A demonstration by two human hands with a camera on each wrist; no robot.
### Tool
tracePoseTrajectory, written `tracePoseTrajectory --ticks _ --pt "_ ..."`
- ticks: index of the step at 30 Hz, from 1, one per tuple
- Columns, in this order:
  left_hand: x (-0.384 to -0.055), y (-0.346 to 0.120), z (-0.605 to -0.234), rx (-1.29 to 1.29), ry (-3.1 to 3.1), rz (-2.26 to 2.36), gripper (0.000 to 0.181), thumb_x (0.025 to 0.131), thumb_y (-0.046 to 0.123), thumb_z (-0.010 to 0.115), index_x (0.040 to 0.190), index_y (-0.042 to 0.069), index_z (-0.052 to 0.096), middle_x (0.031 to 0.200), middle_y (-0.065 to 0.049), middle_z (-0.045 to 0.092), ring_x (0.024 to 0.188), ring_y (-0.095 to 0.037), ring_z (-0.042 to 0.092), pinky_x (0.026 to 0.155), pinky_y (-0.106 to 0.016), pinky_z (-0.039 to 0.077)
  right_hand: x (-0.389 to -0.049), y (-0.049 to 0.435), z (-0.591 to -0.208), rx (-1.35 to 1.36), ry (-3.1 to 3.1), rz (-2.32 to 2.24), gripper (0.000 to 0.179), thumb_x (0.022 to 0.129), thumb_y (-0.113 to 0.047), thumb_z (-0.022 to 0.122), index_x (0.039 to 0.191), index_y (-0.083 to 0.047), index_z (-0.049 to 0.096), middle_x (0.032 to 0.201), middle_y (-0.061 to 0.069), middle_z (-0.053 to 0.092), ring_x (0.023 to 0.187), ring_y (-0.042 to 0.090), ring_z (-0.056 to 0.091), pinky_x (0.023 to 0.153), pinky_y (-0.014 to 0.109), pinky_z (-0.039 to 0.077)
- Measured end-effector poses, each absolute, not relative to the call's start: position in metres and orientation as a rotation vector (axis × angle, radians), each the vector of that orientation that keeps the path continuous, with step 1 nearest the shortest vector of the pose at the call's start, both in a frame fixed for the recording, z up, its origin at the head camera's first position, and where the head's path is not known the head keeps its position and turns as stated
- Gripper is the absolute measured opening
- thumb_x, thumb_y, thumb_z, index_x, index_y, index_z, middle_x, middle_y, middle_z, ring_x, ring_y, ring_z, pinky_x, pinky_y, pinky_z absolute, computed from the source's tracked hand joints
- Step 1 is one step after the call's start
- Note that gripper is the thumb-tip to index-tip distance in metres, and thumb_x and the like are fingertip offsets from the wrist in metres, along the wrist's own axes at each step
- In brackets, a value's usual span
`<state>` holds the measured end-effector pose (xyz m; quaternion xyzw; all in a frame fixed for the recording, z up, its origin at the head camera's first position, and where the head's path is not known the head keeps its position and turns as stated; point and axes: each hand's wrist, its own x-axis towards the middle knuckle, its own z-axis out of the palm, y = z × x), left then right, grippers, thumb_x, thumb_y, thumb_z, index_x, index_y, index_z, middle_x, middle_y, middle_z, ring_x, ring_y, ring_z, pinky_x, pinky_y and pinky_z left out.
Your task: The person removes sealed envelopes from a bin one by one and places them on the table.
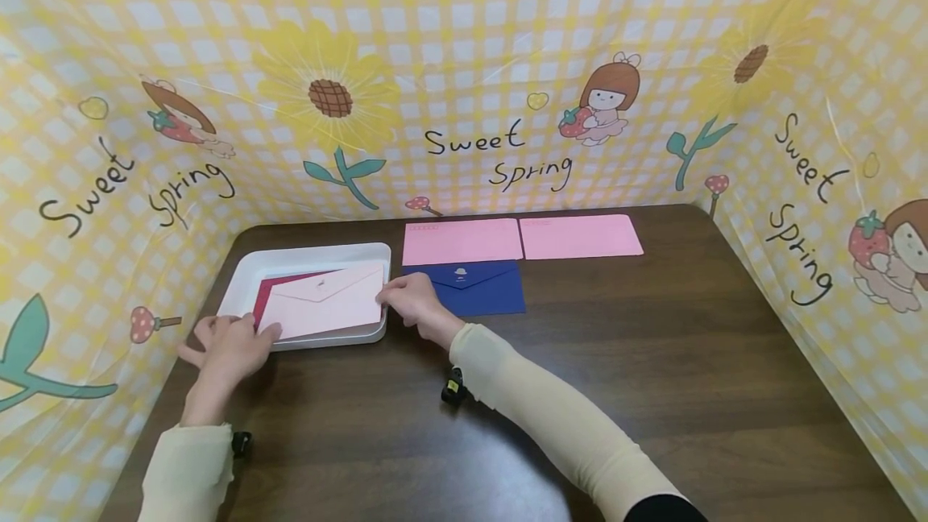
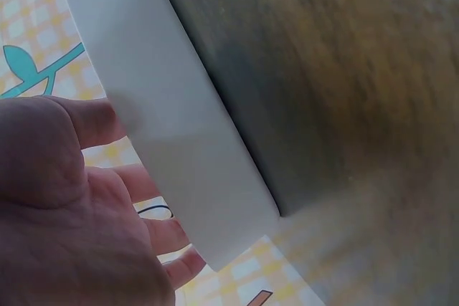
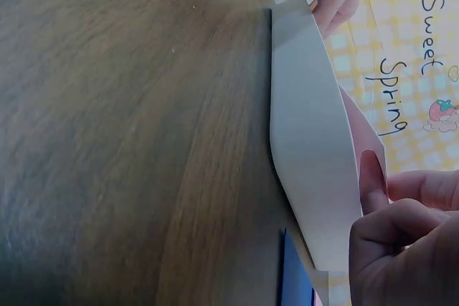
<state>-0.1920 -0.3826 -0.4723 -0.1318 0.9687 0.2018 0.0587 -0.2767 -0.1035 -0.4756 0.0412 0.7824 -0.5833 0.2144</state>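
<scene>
Pale pink, the top envelope [image 1: 322,302] is pinched at its right end by the right hand [image 1: 413,299], above the white tray [image 1: 329,340] near the counter's [image 1: 652,361] far left corner. The left hand [image 1: 232,347] is put by the tray's near edge; its grip cannot be told.

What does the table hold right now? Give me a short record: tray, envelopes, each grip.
Tray: white, at the left of the wooden table
In tray: dark red envelope, mostly covered by a pale pink envelope
Right grip: pinches the pale pink envelope's right edge
Left grip: at the tray's near-left side; firm hold unclear
Right of tray: blue envelope
Back of table: two bright pink paper pieces, side by side
</scene>
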Motion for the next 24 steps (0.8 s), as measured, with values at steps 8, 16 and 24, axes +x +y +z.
tracePoseTrajectory --ticks 8,16,24 --pt "-0.192 -0.379 -0.472 -0.432 2.898 0.564 0.064 0.108 0.038 0.049 0.126 -0.024 0.049 0.131 -0.05 0.03 0.138 -0.066 0.002 0.101 -0.085 -0.011 -0.277 -0.092 -0.48 0.109 2.163 -1.635 0.007 0.093 -0.016 0.077 0.097 -0.013 0.082 0.094 0.002 0.073 0.088 0.025 0.062 0.07 0.038 0.05" --pt "-0.191 -0.381 -0.473 -0.395 2.904 0.549 0.068 0.111 0.044 0.041 0.125 -0.022 0.049 0.128 -0.05 0.03 0.136 -0.067 0.002 0.102 -0.085 -0.008 -0.276 -0.079 -0.477 0.101 2.157 -1.662 0.01 0.094 -0.018 0.077 0.1 -0.012 0.082 0.096 -0.001 0.073 0.097 0.024 0.064 0.081 0.047 0.058" --pt "-0.189 -0.386 -0.476 -0.378 2.903 0.604 0.077 0.111 0.053 0.034 0.131 -0.02 0.05 0.13 -0.046 0.03 0.136 -0.065 0.002 0.098 -0.085 0.0 -0.278 -0.068 -0.477 0.085 2.18 -1.666 0.014 0.096 -0.021 0.076 0.105 -0.012 0.081 0.1 0.0 0.072 0.097 0.023 0.064 0.084 0.049 0.059"
